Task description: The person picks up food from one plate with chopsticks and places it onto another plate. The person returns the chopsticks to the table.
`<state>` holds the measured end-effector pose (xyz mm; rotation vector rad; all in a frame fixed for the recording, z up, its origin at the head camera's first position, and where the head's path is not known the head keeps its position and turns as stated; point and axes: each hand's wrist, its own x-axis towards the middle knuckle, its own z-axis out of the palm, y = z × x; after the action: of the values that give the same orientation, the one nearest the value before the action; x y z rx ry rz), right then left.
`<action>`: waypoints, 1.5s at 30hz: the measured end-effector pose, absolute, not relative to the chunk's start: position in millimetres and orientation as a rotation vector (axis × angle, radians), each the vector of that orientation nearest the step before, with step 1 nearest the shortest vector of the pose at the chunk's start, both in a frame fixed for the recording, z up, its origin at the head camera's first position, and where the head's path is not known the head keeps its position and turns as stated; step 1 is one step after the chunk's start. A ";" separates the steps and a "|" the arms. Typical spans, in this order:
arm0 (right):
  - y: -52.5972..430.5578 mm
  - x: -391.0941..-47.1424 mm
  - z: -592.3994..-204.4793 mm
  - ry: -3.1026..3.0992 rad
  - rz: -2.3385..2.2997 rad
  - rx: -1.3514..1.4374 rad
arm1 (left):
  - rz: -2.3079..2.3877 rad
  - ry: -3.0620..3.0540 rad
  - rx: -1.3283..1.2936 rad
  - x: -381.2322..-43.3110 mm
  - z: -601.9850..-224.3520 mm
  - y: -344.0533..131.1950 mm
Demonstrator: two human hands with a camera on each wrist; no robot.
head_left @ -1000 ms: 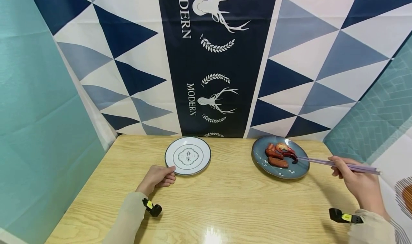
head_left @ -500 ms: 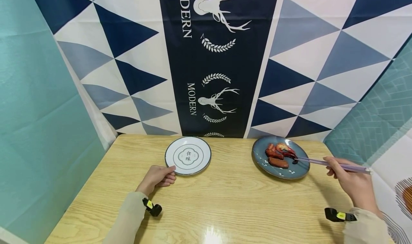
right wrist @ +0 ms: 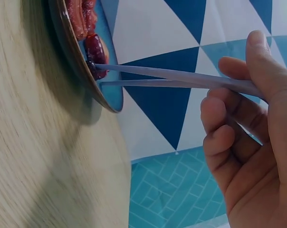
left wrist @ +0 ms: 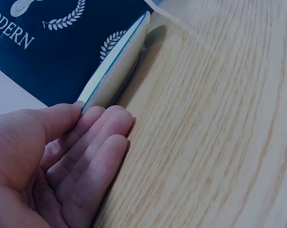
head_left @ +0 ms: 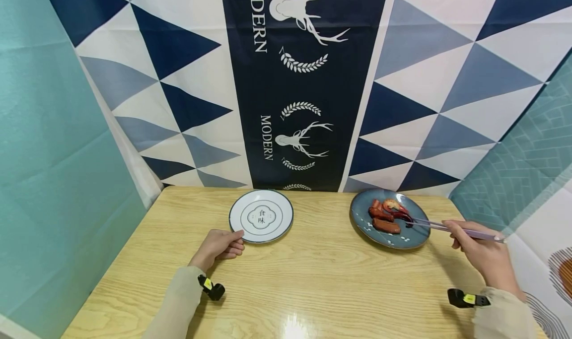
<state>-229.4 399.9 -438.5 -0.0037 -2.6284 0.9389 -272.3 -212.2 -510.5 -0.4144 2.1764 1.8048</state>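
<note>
My left hand (head_left: 219, 245) pinches the near-left rim of a white plate (head_left: 280, 230) with blue edging and a printed centre. In the left wrist view the thumb lies on top of the plate (left wrist: 117, 71) and fingers beneath it. My right hand (head_left: 480, 254) holds a pair of light purple chopsticks (head_left: 431, 224). Their tips, slightly apart in the right wrist view, reach over a blue-grey plate (head_left: 413, 239) at a dark red, curved piece of food (right wrist: 96, 52). Whether they grip it I cannot tell. Brown sausage-like pieces (head_left: 386, 226) lie beside it.
Both plates stand on a light wooden table (head_left: 313, 279), near its far edge. Behind rises a patterned cloth backdrop (head_left: 308, 81). A teal panel (head_left: 67, 155) borders the left side, with patterned cloth at the right.
My right hand has moved left with the chopsticks, whose tips have shifted slightly left over the food and look more spread. My left hand and the white plate have stayed put.
</note>
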 end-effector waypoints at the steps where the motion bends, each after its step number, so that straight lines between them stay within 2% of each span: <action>1: 399.1 -229.9 -438.6 -2.619 0.963 -0.005 | 1.805 2.176 -0.415 -272.3 -510.4 -212.1; 24: 390.4 -233.7 -439.9 -2.588 0.846 -0.003 | 1.794 2.191 -0.396 -273.3 -510.4 -211.7; 45: 394.1 -226.5 -429.1 -2.481 0.977 -0.010 | 1.790 2.175 -0.395 -272.1 -510.6 -213.4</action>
<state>-226.5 394.1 -429.1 -0.0101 -2.4809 0.9768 -272.1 -213.4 -510.6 -0.3953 2.1749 1.7900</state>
